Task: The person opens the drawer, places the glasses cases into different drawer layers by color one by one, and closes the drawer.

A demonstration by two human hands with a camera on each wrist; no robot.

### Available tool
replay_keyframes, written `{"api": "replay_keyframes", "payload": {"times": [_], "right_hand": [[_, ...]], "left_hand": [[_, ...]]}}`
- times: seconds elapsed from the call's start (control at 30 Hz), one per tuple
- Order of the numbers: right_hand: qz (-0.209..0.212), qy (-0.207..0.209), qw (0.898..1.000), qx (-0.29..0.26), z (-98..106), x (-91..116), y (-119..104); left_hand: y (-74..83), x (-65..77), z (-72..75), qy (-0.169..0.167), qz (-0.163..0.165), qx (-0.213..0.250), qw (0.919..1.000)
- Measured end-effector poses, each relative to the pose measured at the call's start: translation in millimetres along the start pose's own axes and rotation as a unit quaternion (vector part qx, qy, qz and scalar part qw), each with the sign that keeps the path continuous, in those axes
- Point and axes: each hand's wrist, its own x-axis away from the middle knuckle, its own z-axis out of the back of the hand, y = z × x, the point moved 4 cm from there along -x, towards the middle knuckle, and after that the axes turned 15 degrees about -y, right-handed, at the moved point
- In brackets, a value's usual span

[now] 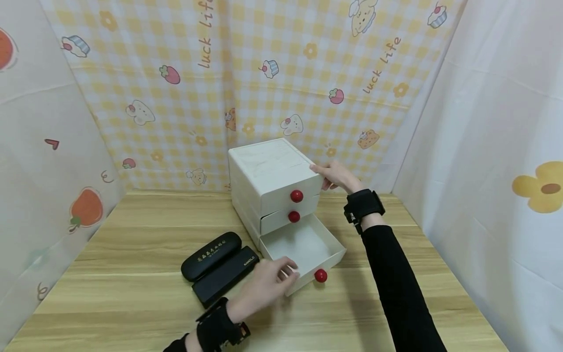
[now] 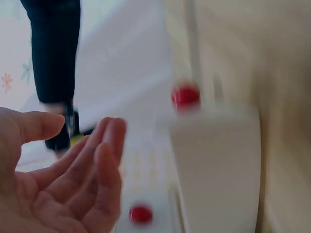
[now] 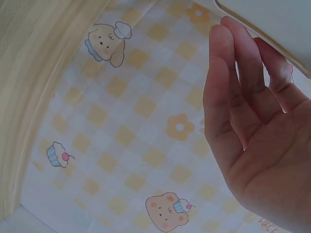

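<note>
A white drawer cabinet (image 1: pixel 272 166) with red knobs stands on the table. Its bottom drawer (image 1: pixel 303 239) is pulled well out and looks bare inside; the middle one (image 1: pixel 279 222) sticks out slightly. My right hand (image 1: pixel 338 176) rests against the cabinet's upper right edge, thumb at the top. In the right wrist view, its fingers (image 3: pixel 248 73) look relaxed along the side. My left hand (image 1: pixel 264 283) hovers by the bottom drawer's left front corner, fingers loosely bent. The left wrist view shows nothing in that palm (image 2: pixel 53 204).
Left of the cabinet lie a black glasses case (image 1: pixel 211 256) with gold lettering and a flat black box (image 1: pixel 226 276), side by side. A yellow checked curtain (image 1: pixel 272 98) hangs behind. White curtains (image 1: pixel 484 122) enclose the sides of the wooden table (image 1: pixel 145 274).
</note>
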Motion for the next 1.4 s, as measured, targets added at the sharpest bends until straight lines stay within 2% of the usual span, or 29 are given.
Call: {"api": "replay_keyframes", "payload": {"times": [0.07, 0.1, 0.13, 0.2, 0.27, 0.3, 0.33, 0.4, 0.5, 0.67, 0.87, 1.23, 1.4], "right_hand": [[-0.001, 0.0, 1.0, -0.003, 0, 0, 1], [-0.002, 0.0, 1.0, -0.003, -1, -1, 1], [-0.003, -0.001, 1.0, -0.006, -1, -1, 1], [-0.003, -0.004, 1.0, -0.009, -2, -1, 1], [-0.001, -0.006, 1.0, -0.009, -2, -2, 2], [0.001, -0.007, 1.0, -0.008, -2, -2, 2], [0.002, -0.008, 1.0, -0.008, -2, -2, 2], [0.003, -0.007, 1.0, -0.01, -2, -2, 2], [0.0, -0.006, 1.0, -0.012, -1, -2, 2], [-0.003, -0.004, 1.0, -0.015, -2, -2, 3], [0.001, -0.006, 1.0, -0.017, -1, -2, 3], [-0.005, -0.005, 1.0, -0.012, -1, -2, 3], [-0.002, -0.007, 1.0, -0.013, -1, -2, 4]], "left_hand": [[-7.4, 5.6, 14.0, 0.063, 0.002, -0.082, 0.9946], [-12.2, 8.9, 19.6, 0.095, 0.005, -0.133, 0.9865], [-17.9, 12.4, 24.4, 0.118, 0.011, -0.186, 0.9753], [-29.8, 19.6, 31.2, 0.154, 0.032, -0.289, 0.9444], [-41.5, 26.3, 34.2, 0.163, 0.065, -0.373, 0.9111], [-47.3, 29.3, 34.5, 0.156, 0.082, -0.4, 0.8992], [-52.1, 31.8, 34.8, 0.145, 0.099, -0.417, 0.8915], [-60.6, 36.0, 33.3, 0.122, 0.132, -0.432, 0.8839], [-70.7, 40.3, 31.0, 0.1, 0.159, -0.431, 0.8825], [-81.5, 46.3, 28.9, 0.087, 0.176, -0.419, 0.8865], [-86.4, 48.6, 30.7, 0.07, 0.19, -0.381, 0.9022], [-85.2, 47.9, 33.2, 0.096, 0.184, -0.316, 0.9257], [-74.6, 50.3, 40.9, 0.113, 0.171, -0.311, 0.9281]]}}
